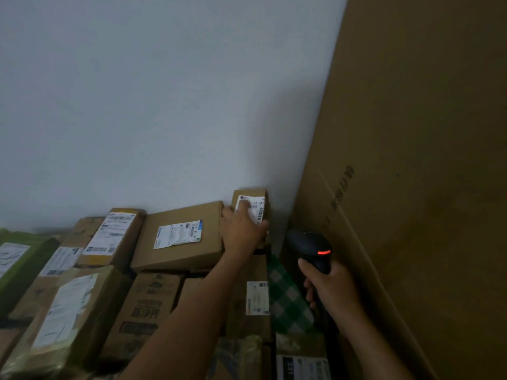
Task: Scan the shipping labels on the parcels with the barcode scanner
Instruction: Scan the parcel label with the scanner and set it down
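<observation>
Head view: person stands over a pile of parcels against a white wall (164, 91), with a tall cardboard sheet (411, 160) leaning at 3 o'clock.

Left hand (242, 229) reaches to the small box (251, 200) at 1 o'clock of the pile, up against the wall. Fingers are spread fairly straight and pressed on its front, thumb by the box's left edge. They partly cover the shipping label (259, 211); only the label's top and right strip show.

Right hand (333, 286) is wrapped round the handle of the black barcode scanner (310, 245), at 4 o'clock from the small box. An orange-red light (324, 252) glows on the scanner's back. Nose points roughly toward 11 o'clock, at the small box. No beam visible on the label.

Step in hand, my read: scan the small box label. To do it well:
- slide the left fingers off the label so the barcode strip at its right is fully bare
- keep the box steady, face tilted toward the scanner
- aim the nose square at the bars, not at the hand, and hold off a little rather than jamming in close
- dim room, so watch for the beam landing across all bars.

Other labelled parcels lie at 9 to 10 o'clock: flat box (192, 256) with its own label (178, 233) just left of the hand, tall box (115, 234) beyond it. Whether those are done I cannot tell.
</observation>
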The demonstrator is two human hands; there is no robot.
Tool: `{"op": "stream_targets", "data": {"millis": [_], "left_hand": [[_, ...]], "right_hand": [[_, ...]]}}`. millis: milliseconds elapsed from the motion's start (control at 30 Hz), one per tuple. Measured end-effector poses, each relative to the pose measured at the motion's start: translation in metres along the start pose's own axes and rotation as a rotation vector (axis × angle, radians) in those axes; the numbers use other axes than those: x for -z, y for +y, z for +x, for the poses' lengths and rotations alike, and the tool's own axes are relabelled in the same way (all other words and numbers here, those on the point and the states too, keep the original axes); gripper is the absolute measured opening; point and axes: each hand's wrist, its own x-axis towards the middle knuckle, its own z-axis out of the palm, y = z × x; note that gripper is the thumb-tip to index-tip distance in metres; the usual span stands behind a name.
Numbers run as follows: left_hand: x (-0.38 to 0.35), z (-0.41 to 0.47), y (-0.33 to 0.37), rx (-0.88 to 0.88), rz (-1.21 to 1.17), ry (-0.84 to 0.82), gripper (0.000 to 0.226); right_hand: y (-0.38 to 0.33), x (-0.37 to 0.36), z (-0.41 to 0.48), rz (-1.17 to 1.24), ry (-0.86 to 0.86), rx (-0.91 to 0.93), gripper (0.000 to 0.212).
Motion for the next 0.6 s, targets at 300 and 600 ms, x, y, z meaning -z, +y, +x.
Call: {"op": "stream_targets", "data": {"millis": [300, 600], "left_hand": [[-0.041, 0.022, -0.025, -0.050, 0.221, 0.007, 0.069], [-0.050, -0.085, -0.062, 0.074, 0.085, -0.018, 0.078]], "right_hand": [[0.021, 0.002, 0.007, -0.009, 0.027, -0.004, 0.023], [0.032, -0.005, -0.011, -0.041, 0.008, 0.021, 0.024]]}}
